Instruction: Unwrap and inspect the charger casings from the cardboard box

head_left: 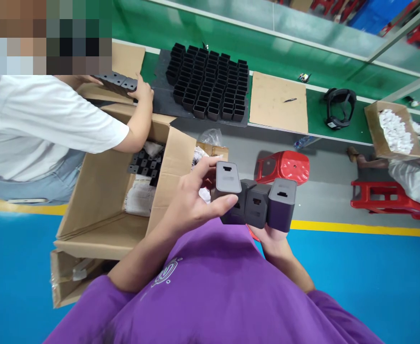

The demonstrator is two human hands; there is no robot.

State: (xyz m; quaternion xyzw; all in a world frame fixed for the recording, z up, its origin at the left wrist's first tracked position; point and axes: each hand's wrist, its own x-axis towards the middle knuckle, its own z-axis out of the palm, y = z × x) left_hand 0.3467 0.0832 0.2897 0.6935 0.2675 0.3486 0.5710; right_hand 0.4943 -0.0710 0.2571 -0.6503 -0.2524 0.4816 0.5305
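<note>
Between finger and thumb, my left hand (195,196) grips a dark grey rectangular casing (228,177) with a small slot in its top face. Just to its right, my right hand (272,237) supports several similar casings (256,205) from below, side by side in a slightly uneven row. The rightmost casing (282,203) stands a little higher than its neighbours. Part of the left casing in that row is hidden behind my left thumb. Most of my right fingers are hidden beneath the casings.
At left, a large open carton (102,191) holds casings and packing. Beyond, a green bench (313,119) bears rows of black sleeves (210,81), cardboard (277,102) and a headset (339,109). A person's hands hold casings at upper left. Red stools (285,167) stand beyond my hands.
</note>
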